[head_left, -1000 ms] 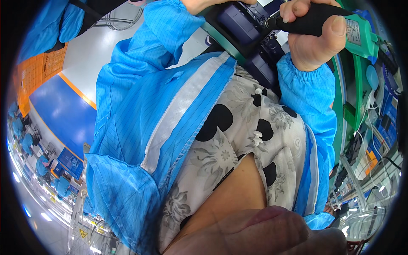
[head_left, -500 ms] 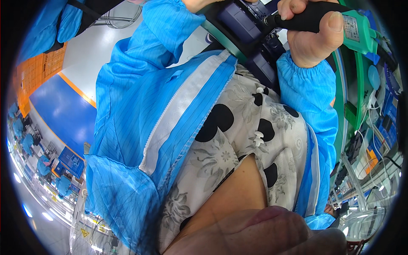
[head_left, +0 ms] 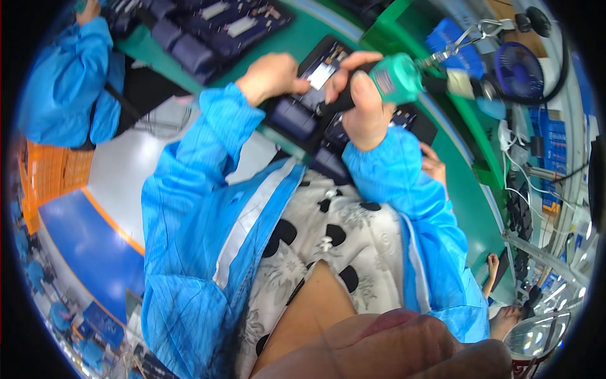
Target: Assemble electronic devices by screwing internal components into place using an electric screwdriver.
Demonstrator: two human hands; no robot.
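My right hand (head_left: 366,110) is wrapped round an electric screwdriver (head_left: 399,79) with a black body and a green end cap. Its tip end points left and down over a dark blue-purple electronic housing (head_left: 293,120). My left hand (head_left: 271,79) is closed beside that housing, fingers curled under and thumb toward a bright silvery part (head_left: 320,74). Whatever its fingers hold, if anything, is hidden and slightly blurred. A second dark housing (head_left: 329,164) lies nearer my body, partly behind my right sleeve.
Several more dark housings (head_left: 218,38) lie on the green bench (head_left: 467,208) at upper left. A coil spring (head_left: 464,41) runs from the screwdriver toward a hook. A green rack (head_left: 404,31) and a purple fan (head_left: 521,69) stand at right. Other people's hands (head_left: 432,165) show nearby.
The view has shifted, bringing more of the bench and both hands into sight. Both hands appear lower and further left in the picture; the screwdriver stays in my right hand.
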